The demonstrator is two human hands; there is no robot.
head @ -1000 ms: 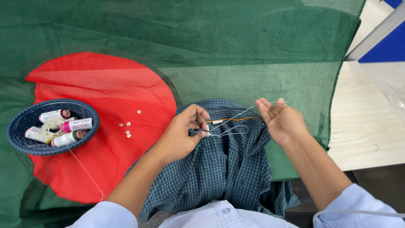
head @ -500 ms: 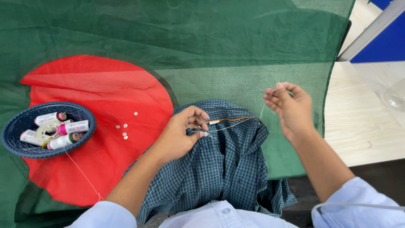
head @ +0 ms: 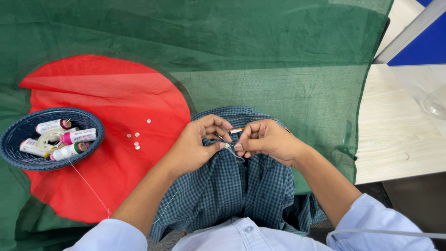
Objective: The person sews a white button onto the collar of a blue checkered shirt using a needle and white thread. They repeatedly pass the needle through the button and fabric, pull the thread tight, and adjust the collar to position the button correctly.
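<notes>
A dark blue-green checked shirt (head: pixel 241 186) lies over my lap and the table edge. My left hand (head: pixel 197 144) pinches the shirt's edge, thumb and forefinger holding a small white button (head: pixel 226 145) against the cloth. My right hand (head: pixel 267 139) sits right beside it, fingertips closed on a thin needle with white thread (head: pixel 238 153) close to the button. A loop of the thread hangs just below the fingers. The shirt's collar with an orange inner strip (head: pixel 237 130) shows between the two hands.
A green cloth (head: pixel 260 56) with a big red disc (head: pixel 107 116) covers the table. Several loose white buttons (head: pixel 136 139) lie on the red part. A dark blue woven basket (head: pixel 14 135) of thread spools sits at the left. Bare pale wood table (head: pixel 395 130) is to the right.
My right hand, which had pulled the thread out up and to the right, has come back left and down to the button beside my left hand. The left hand stayed put.
</notes>
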